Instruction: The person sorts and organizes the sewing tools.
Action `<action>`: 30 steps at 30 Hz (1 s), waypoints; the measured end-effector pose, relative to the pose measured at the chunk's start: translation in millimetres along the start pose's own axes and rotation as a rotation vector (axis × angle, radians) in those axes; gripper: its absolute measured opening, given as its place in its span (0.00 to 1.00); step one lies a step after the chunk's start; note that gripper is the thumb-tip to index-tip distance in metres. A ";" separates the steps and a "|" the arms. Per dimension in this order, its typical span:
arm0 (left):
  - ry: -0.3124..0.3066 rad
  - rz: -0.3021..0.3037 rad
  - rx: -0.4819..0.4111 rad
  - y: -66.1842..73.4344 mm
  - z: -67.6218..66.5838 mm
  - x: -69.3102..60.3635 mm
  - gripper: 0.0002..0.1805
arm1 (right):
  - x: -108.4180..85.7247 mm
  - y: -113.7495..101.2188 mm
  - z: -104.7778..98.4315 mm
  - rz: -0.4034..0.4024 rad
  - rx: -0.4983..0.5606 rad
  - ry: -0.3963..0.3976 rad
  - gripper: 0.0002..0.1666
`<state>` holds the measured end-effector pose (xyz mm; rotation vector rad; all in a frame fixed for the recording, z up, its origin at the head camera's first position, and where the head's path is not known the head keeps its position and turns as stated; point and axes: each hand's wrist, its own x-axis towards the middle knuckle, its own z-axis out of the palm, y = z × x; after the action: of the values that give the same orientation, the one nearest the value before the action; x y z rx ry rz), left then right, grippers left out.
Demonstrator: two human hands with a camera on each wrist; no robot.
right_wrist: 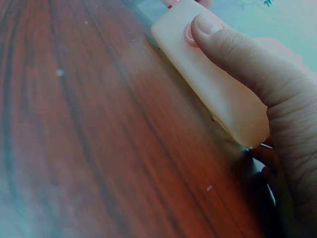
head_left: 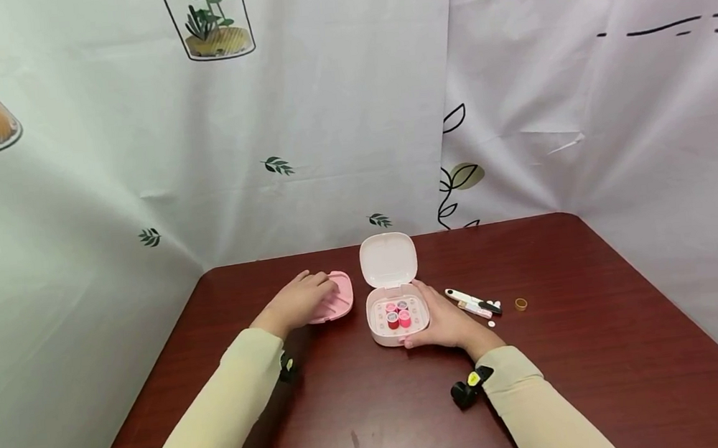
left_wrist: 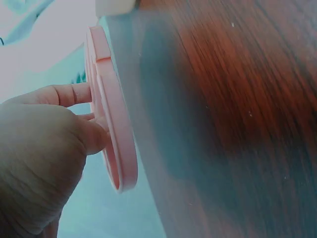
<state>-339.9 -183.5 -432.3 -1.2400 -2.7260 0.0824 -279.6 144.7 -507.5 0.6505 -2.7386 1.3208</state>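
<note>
My left hand (head_left: 299, 300) is at a shallow pink tray (head_left: 342, 299) with raised ridges, left of the box. Thumb and fingers reach its inner face and seem to pinch a ridge in the left wrist view; the fingertips are partly hidden. A pale pink sewing box (head_left: 379, 334) stands in the middle, its white lid (head_left: 388, 259) raised at the back. Several red, pink and dark thread spools (head_left: 393, 319) stand inside. My right hand (head_left: 448, 321) grips the box's right side, the thumb (right_wrist: 210, 30) at the front beside a round pink button (right_wrist: 189, 35).
Right of the box lie a slim white-and-black tool (head_left: 465, 296), a small labelled stick-like item (head_left: 475, 309) and several small white pieces (head_left: 491, 324). A yellowish ring (head_left: 521, 304) lies further right. A printed white cloth (head_left: 348, 109) hangs behind the brown table (head_left: 377, 417).
</note>
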 end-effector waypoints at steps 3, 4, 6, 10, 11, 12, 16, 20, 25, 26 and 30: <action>-0.026 0.000 -0.006 6.6 -5.6 -0.1 0.18 | -0.1 1.3 0.1 0.008 -0.007 -0.001 0.77; -0.035 -0.003 -0.014 8.8 -7.8 -0.3 0.18 | -0.3 1.4 0.0 0.014 -0.007 -0.002 0.77; -0.057 -0.015 -0.030 12.4 -11.0 -0.3 0.18 | -0.6 1.3 -0.3 0.025 -0.009 -0.002 0.78; -0.085 -0.021 -0.073 21.0 -19.1 -0.3 0.19 | -1.4 1.0 -0.6 0.031 -0.009 -0.002 0.77; -0.091 -0.018 -0.075 22.8 -20.3 0.1 0.20 | -1.5 0.9 -0.6 0.029 -0.009 -0.002 0.77; -0.095 -0.014 -0.077 24.8 -21.7 0.6 0.20 | -1.6 0.8 -0.6 0.028 -0.009 -0.004 0.77; -0.094 0.016 -0.079 33.6 -26.3 3.9 0.22 | -1.7 0.2 -0.8 0.032 -0.011 -0.008 0.77; -0.093 0.045 -0.088 44.1 -30.2 8.8 0.22 | -1.3 0.6 0.0 0.020 -0.006 -0.004 0.77; -0.093 0.077 -0.091 55.1 -32.4 14.8 0.22 | 0.5 1.0 0.9 0.004 0.010 -0.006 0.77; -0.092 0.082 -0.092 56.9 -32.3 15.8 0.22 | 0.8 1.0 1.0 0.002 0.009 -0.007 0.77; -0.096 0.098 -0.076 63.3 -30.8 20.9 0.23 | 1.8 0.3 1.0 -0.022 0.008 -0.002 0.77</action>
<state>-301.5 -126.4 -406.5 -1.4259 -2.7723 0.0512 -281.3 143.5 -508.0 0.6809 -2.7209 1.3280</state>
